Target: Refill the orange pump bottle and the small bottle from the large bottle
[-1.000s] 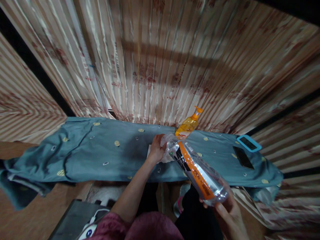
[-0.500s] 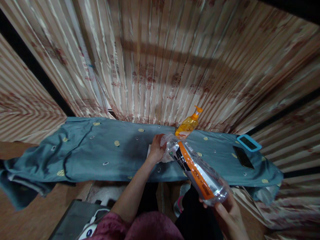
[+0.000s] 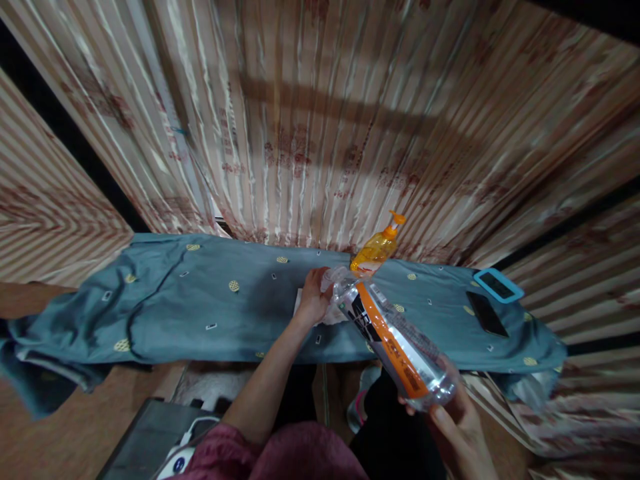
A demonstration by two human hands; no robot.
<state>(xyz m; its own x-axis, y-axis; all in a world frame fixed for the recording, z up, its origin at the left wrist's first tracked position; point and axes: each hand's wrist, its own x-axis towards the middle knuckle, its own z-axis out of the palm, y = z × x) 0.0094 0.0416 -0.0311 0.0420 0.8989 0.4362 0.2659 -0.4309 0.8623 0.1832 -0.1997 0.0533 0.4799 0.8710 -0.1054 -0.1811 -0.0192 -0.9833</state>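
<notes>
A clear plastic bottle with an orange, black and silver label lies slanted in the air, its neck toward the upper left. My right hand is closed around the bottle's base. At the neck end, my left hand is closed on a crumpled white tissue pressed against the bottle; some fingertips are hidden behind it. Just behind the bottle's neck stands a pump bottle of yellow-orange liquid, upright on the cloth.
A blue-green patterned cloth covers the narrow table. On its right side are a dark phone and a blue-framed digital timer. A striped curtain hangs right behind. Below left, a white device with a cable sits on a grey surface.
</notes>
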